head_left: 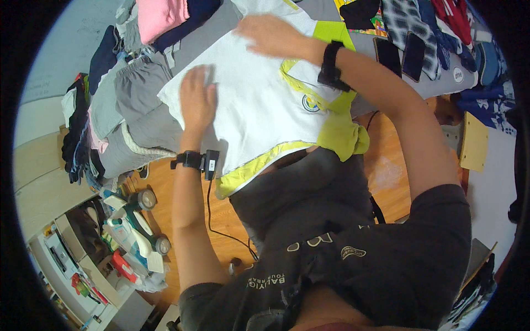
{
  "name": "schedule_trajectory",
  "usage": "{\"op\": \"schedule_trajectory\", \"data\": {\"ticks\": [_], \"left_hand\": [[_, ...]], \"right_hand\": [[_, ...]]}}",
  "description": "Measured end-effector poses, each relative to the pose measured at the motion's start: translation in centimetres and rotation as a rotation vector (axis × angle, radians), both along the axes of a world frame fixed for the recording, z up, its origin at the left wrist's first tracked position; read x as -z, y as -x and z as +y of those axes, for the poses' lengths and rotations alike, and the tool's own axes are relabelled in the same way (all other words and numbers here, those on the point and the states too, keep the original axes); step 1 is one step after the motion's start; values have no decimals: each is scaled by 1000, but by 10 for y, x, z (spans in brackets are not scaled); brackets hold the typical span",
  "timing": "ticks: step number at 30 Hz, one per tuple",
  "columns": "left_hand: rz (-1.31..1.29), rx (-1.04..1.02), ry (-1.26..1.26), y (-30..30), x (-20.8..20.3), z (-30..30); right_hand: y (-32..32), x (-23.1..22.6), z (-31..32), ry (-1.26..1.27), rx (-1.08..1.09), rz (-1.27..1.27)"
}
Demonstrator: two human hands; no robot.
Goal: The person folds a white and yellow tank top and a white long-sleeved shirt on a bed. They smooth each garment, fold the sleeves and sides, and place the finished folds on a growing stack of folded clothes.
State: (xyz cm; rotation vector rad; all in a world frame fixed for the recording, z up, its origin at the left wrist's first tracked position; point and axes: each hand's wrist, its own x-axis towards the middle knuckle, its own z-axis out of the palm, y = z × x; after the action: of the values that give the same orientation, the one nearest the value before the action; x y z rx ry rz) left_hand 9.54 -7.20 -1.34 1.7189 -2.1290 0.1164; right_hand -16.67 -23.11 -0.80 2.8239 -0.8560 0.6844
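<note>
A white jersey with yellow-green trim lies spread sideways over the grey-covered surface in front of me. Its collar points right, and one yellow-green sleeve droops over the near edge. My left hand rests on the jersey's left part, fingers stretched out and slightly blurred, holding nothing. Farther off and to the right, my right hand is flat over the jersey's far side, above the collar. Its fingers reach left, a little smeared, with nothing in them. Each wrist wears a black band with a small device.
Folded grey shorts and a pink garment lie at the left and far left. Two dark phones and a checked shirt are at the far right. A cable hangs from my left wrist. A wheeled toy stands on the floor.
</note>
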Motion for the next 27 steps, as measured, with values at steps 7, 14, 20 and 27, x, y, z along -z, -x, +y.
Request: {"op": "schedule_trajectory", "data": {"ticks": [7,14,20,27], "left_hand": [[-92,-139,-229,-31,9,36],[332,-454,-190,-35,18,150],[1110,-715,-420,43,7,226],[1242,-825,-465,42,2,230]], "right_hand": [[67,35,36,-91,26,153],[120,7,77,-35,216,-92],[166,-8,169,-492,454,-297],[169,-2,177,-234,215,-72]]}}
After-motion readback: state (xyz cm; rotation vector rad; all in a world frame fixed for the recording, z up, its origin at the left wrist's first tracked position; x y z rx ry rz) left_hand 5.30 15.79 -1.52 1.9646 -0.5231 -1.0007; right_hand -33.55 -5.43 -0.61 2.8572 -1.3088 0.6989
